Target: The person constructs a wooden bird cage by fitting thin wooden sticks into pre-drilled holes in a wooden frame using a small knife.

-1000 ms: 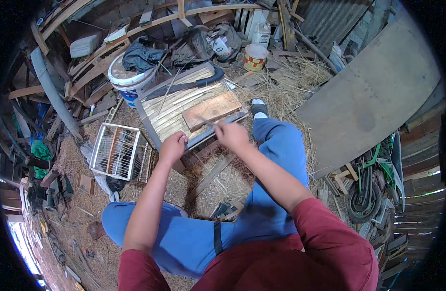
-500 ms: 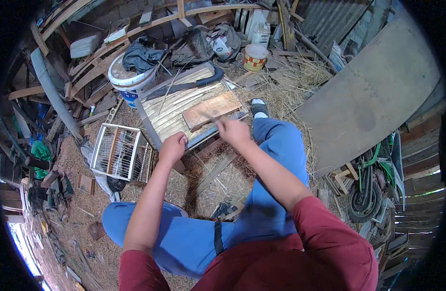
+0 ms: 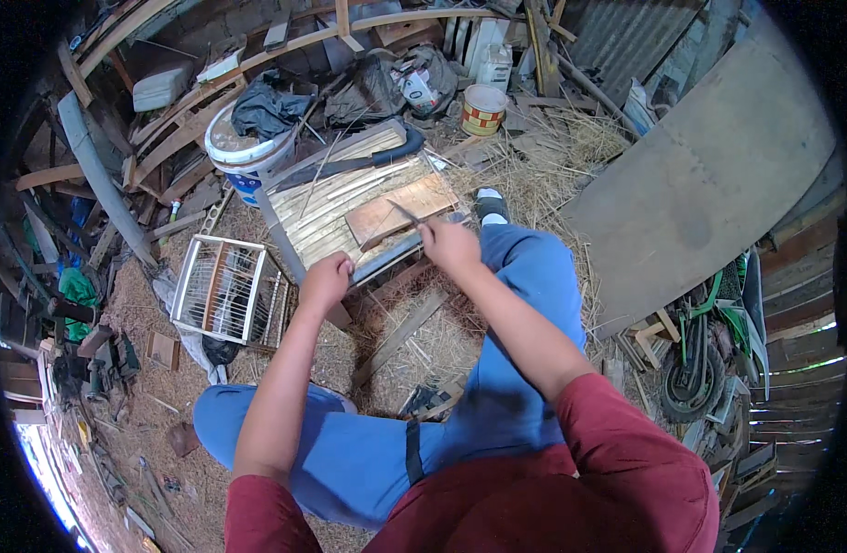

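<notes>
My right hand point(image 3: 449, 243) is closed around a small knife point(image 3: 403, 212), whose thin dark blade points away to the left over a brown wooden block point(image 3: 387, 217). That block lies on a low work surface covered with pale wooden strips point(image 3: 327, 217). At the near edge of this surface, just left of the block, my left hand point(image 3: 328, 279) is closed with thumb and fingers pinched together. Whatever it pinches is too small to make out. Behind the block lies a long dark tool with a curved black handle point(image 3: 400, 150).
A cage of white bars point(image 3: 223, 290) stands on the left. Beyond it is a white and blue bucket point(image 3: 248, 152); a smaller patterned bucket point(image 3: 483, 111) stands at the back. A large flat sheet point(image 3: 700, 175) leans at right, near a wheel point(image 3: 693, 378). Straw and scraps litter the floor.
My right hand has shifted slightly to the right and nearer to me, and the knife blade now shows more sharply, at a steeper slant. My left hand has barely moved.
</notes>
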Demonstrator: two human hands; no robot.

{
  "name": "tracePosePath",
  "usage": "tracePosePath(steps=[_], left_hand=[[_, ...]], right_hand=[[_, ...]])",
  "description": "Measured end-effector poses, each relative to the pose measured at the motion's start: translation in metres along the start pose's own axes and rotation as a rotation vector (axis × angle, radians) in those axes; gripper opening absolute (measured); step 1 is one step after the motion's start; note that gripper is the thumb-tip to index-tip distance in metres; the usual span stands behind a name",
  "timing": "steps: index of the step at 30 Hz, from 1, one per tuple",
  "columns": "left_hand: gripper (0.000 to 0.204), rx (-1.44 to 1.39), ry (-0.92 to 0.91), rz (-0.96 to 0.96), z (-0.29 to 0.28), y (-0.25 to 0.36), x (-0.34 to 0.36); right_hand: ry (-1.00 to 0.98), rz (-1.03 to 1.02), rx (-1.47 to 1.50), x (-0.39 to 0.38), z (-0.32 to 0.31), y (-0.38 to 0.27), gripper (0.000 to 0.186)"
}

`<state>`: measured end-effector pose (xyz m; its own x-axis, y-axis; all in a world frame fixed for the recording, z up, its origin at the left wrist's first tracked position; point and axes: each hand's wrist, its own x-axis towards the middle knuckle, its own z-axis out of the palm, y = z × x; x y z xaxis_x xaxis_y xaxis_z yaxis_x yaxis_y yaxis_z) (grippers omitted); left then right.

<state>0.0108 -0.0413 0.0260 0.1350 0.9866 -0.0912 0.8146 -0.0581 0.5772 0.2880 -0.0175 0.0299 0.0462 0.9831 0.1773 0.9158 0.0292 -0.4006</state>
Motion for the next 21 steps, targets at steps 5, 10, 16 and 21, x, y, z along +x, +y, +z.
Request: tracePosePath(steps=[5, 10, 16, 21], left_hand=[[0.024, -0.078, -0.072, -0.014, 0.001, -0.022, 0.0], [0.025, -0.174, -0.13, 0.04, 0.006, -0.022, 0.002], [0.026, -0.216, -0.146, 0.038, 0.004, -0.019, 0.005], [0.028, -0.184, -0.11, 0.056, 0.006, -0.017, 0.007]], right_hand=[[0.055, 0.083, 0.161, 0.0, -0.004, 0.008, 0.036], [-0.121, 0.063, 0.298, 0.004, 0.007, 0.018, 0.042], [-0.274, 0.079, 0.571, 0.007, 0.029, 0.01, 0.049], [-0.215, 0.022, 0.479, 0.018, 0.043, 0.013, 0.044]])
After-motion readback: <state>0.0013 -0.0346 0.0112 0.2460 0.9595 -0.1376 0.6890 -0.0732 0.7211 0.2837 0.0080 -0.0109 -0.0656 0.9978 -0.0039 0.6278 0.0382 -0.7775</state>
